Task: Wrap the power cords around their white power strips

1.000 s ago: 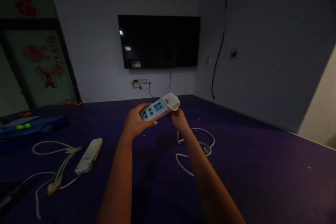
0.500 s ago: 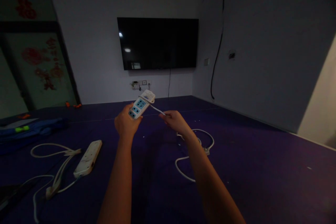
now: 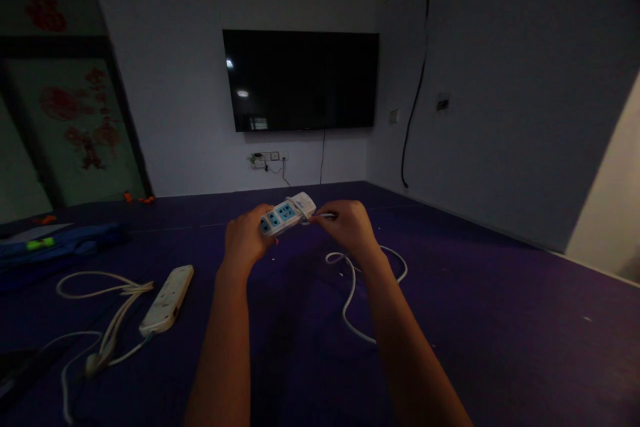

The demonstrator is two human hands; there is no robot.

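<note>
A white power strip with blue socket faces (image 3: 285, 212) is gripped at its near end by my left hand (image 3: 246, 235), the fingers closed around it. Its white cord (image 3: 354, 293) wraps across the strip near the far end. My right hand (image 3: 347, 223) is closed in a pinch on that cord, close beside the strip's far end. The rest of the cord lies in loose loops on the purple surface, partly hidden behind my right forearm.
A second white power strip (image 3: 167, 300) lies at the left with its bundled cord (image 3: 117, 320). Behind it is a blue cloth (image 3: 85, 243) with a yellow-green item on it. A television (image 3: 303, 80) hangs on the far wall above wall sockets (image 3: 267, 159). A dark cable (image 3: 417, 100) hangs at right.
The power strip has tilted flatter and shifted right and slightly down. My right hand has come closer to the strip's far end, and the loose cord loops have shifted on the surface.
</note>
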